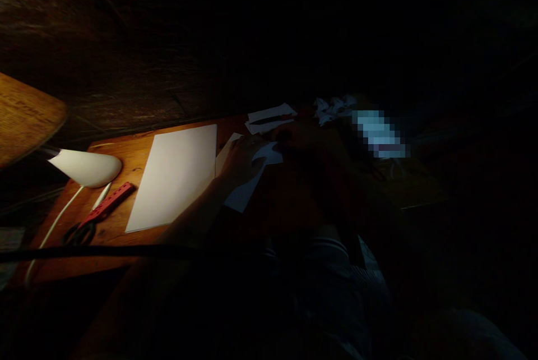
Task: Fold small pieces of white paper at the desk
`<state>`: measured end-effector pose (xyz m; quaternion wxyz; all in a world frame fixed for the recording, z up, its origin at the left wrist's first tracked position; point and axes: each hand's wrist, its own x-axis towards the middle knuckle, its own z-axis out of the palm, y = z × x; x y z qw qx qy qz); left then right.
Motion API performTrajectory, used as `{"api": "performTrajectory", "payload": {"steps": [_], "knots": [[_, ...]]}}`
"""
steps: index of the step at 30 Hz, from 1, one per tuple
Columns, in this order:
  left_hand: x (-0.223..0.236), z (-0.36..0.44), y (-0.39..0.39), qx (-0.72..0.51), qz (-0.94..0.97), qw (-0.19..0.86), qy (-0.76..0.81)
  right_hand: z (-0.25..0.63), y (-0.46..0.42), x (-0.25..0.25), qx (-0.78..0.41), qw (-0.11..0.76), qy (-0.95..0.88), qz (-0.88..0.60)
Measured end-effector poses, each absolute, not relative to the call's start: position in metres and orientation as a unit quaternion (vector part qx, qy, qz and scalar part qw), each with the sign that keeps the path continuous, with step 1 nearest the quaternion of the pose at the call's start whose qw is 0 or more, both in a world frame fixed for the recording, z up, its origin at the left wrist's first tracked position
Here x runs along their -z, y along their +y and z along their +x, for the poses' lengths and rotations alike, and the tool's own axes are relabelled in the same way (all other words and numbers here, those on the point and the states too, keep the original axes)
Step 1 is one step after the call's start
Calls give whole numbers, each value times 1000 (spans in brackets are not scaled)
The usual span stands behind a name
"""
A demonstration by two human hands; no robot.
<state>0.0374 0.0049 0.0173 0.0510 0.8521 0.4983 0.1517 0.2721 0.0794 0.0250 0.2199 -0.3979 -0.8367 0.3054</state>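
My left hand is over the table, its fingers and thumb around a white piece of paper. The paper's upper end has a curved, cut-looking edge. My right hand is just to the right of that end, deep in shadow. Its fingers and anything in them are too dark to make out. White paper strips lie beyond my hands. A large white sheet lies flat to the left, partly behind my left forearm.
A white lamp lights the wooden table at left. Near it are black-handled scissors with a red, sheath-like part and a white cable. Crumpled paper and a blurred bright rectangle lie right.
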Motion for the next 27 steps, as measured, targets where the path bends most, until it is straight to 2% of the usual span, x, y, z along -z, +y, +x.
{"api": "performTrajectory", "payload": {"steps": [17, 22, 27], "knots": [[-13, 35, 6, -165, 856, 55, 486, 273, 82, -23, -304, 208, -837, -404], [-14, 35, 7, -157, 855, 52, 491, 271, 86, -16, -340, 233, -823, -392], [-15, 36, 6, -151, 856, 53, 491, 272, 85, -17, -326, 229, -828, -396]]}}
